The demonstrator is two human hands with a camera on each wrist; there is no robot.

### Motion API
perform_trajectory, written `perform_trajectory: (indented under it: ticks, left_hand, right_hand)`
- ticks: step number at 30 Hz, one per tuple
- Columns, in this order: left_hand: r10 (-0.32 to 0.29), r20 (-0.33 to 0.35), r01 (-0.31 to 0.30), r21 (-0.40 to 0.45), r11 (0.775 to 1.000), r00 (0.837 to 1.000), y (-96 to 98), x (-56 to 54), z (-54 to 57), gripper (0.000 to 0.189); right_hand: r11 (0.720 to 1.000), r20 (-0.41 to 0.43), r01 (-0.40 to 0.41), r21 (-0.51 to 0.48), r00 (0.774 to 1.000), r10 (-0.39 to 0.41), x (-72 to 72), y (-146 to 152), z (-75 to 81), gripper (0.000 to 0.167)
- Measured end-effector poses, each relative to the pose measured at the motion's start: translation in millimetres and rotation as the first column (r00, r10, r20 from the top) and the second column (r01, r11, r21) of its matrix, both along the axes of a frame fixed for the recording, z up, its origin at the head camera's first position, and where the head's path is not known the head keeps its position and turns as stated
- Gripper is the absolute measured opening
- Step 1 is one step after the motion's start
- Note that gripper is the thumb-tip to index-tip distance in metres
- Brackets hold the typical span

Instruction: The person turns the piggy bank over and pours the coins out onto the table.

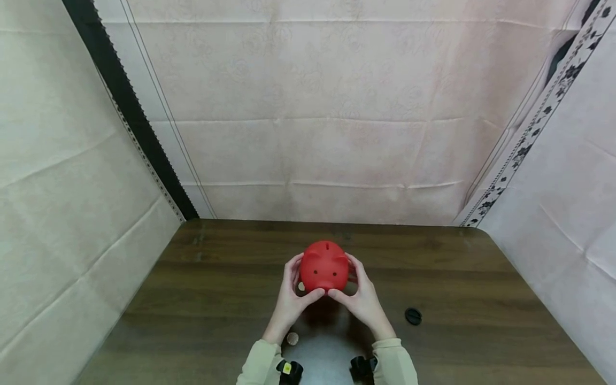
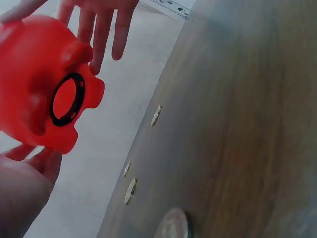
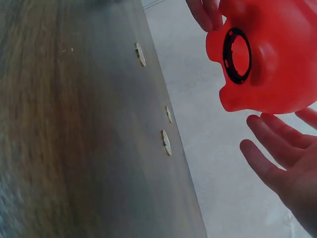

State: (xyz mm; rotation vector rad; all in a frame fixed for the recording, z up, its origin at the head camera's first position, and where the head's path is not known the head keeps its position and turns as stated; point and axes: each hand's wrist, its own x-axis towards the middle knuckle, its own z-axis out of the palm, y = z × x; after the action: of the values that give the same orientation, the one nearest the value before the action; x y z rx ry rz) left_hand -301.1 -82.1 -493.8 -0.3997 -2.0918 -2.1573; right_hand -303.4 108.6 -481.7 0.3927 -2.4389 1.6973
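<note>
Head view: red piggy bank (image 1: 325, 266) held clear of the tabletop (image 1: 481, 326), snout toward the wearer, coin slot (image 1: 328, 246) on top. Left hand (image 1: 297, 297) and right hand (image 1: 360, 298) cup it from either side, each part-open to the width of the body, thumbs nearly meeting under the snout, fingers along the flanks. Right wrist view shows that hand's fingers spread, some tips apparently off the surface; exact contact of each fingertip cannot be told. Underside hole is uncovered, edged by a black collar (image 2: 80, 91); a round black stopper (image 1: 413, 316) lies well apart, on the right of the tabletop. Step in hand, as judged: supporting the raised bank with its base open. Best done with even, light pressure from both sides, thumbs low as a front stop, and fingers clear of the hole; any tilt or shake should be kept over the tabletop so that nothing falling out rolls away. Materials: body matte and smooth, probably plastic or vinyl, near-spherical with stubby rounded feet; the curve gives little to hook, so a slip seems the main risk. Collar looks like rigid plastic, notched inside. Coins (image 1: 292, 338) are flat, metallic discs, scattered below. Tabletop is dark, wood-grained, with a slight sheen; backdrop cloth (image 1: 337, 80) is pale and creased.
</note>
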Motion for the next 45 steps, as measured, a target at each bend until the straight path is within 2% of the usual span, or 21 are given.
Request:
perform_trajectory:
  ticks: [3, 6, 7, 9, 11, 13, 15, 17, 19, 21, 22, 25, 28, 29, 35, 39, 45]
  left_hand:
    - [-0.027, -0.048, 0.027, 0.000, 1.000, 0.998, -4.7, 1.6, 2.0, 0.080]
    - [-0.081, -0.142, 0.088, 0.040, 0.995, 0.987, -8.7, 3.8, 5.2, 0.084]
    - [-0.094, -0.152, 0.102, 0.050, 0.994, 0.984, -9.4, 3.9, 5.8, 0.084]
    - [-0.097, -0.122, 0.104, 0.055, 0.993, 0.988, -9.8, 2.8, 5.5, 0.083]
    - [-0.086, -0.028, 0.087, 0.051, 0.995, 0.996, -9.4, 0.5, 2.6, 0.080]
    - [-0.076, 0.079, 0.072, 0.048, 0.996, 0.994, -8.7, -1.7, -1.4, 0.075]
    - [-0.076, 0.123, 0.070, 0.054, 0.996, 0.990, -8.6, -3.0, -4.5, 0.074]
    - [-0.090, 0.105, 0.082, 0.079, 0.994, 0.990, -8.8, -2.8, -4.4, 0.077]
    - [-0.117, 0.022, 0.114, 0.103, 0.988, 0.993, -9.6, -1.2, -2.8, 0.081]
    - [-0.149, -0.076, 0.158, 0.131, 0.979, 0.986, -10.4, 0.0, -1.1, 0.085]
    - [-0.165, -0.101, 0.179, 0.145, 0.973, 0.981, -10.7, 0.9, -0.5, 0.085]
    - [-0.183, -0.077, 0.193, 0.147, 0.970, 0.980, -8.4, 0.8, -3.2, 0.086]
    - [-0.178, 0.035, 0.173, 0.122, 0.977, 0.983, -5.4, 0.4, -4.9, 0.086]
    - [-0.171, 0.051, 0.165, 0.108, 0.980, 0.984, -4.5, -0.3, -5.0, 0.086]
    - [-0.163, 0.040, 0.159, 0.084, 0.984, 0.986, -4.4, -0.8, 1.6, 0.085]
    - [-0.169, 0.036, 0.166, 0.065, 0.984, 0.985, -4.8, 1.6, 2.3, 0.086]
    - [-0.137, 0.046, 0.136, 0.023, 0.990, 0.990, -6.2, 6.2, 1.4, 0.086]
  right_hand:
    - [1.000, -0.030, -0.002, -0.019, 1.000, 0.002, 1.6, 1, 0.2, 0.082]
    - [0.997, -0.071, -0.035, -0.075, 0.997, 0.030, 3.7, 3, 0.8, 0.087]
    - [0.995, -0.073, -0.044, -0.092, 0.997, 0.037, 3.8, 3, 1.0, 0.089]
    - [0.994, -0.051, -0.046, -0.102, 0.998, 0.041, 2.6, 2, 0.8, 0.087]
    - [0.997, 0.005, -0.024, -0.080, 1.000, 0.024, 0.7, 0, -1.2, 0.083]
    - [0.999, 0.057, 0.007, -0.051, 0.998, -0.005, -1.3, -1, -3.5, 0.079]
    - [0.999, 0.077, 0.023, -0.040, 0.997, -0.020, -2.2, -2, -5.4, 0.079]
    - [0.998, 0.054, 0.018, -0.055, 0.998, -0.015, -2.3, -1, -4.7, 0.081]
    - [0.996, 0.005, -0.013, -0.085, 1.000, 0.013, -0.8, -1, -2.1, 0.085]
    - [0.993, -0.042, -0.055, -0.107, 0.998, 0.051, 1.0, 0, 0.2, 0.090]
    - [0.991, -0.043, -0.071, -0.115, 0.997, 0.066, 3.7, 0, 5.1, 0.091]
    - [0.991, -0.022, -0.073, -0.115, 0.997, 0.071, 2.7, -1, 2.5, 0.094]
    - [0.993, 0.027, -0.040, -0.108, 0.999, 0.043, -0.2, -2, -0.9, 0.096]
    - [0.994, 0.026, -0.032, -0.106, 0.999, 0.035, -3.1, -2, -5.8, 0.097]
    - [0.996, 0.006, -0.014, -0.089, 1.000, 0.015, -1.1, -1, 2.2, 0.096]
    - [0.998, 0.007, -0.001, -0.060, 1.000, 0.001, 2.9, -1, 4.9, 0.096]
    - [0.999, 0.034, -0.027, -0.031, 0.999, 0.028, 8.9, 4, 6.5, 0.095]
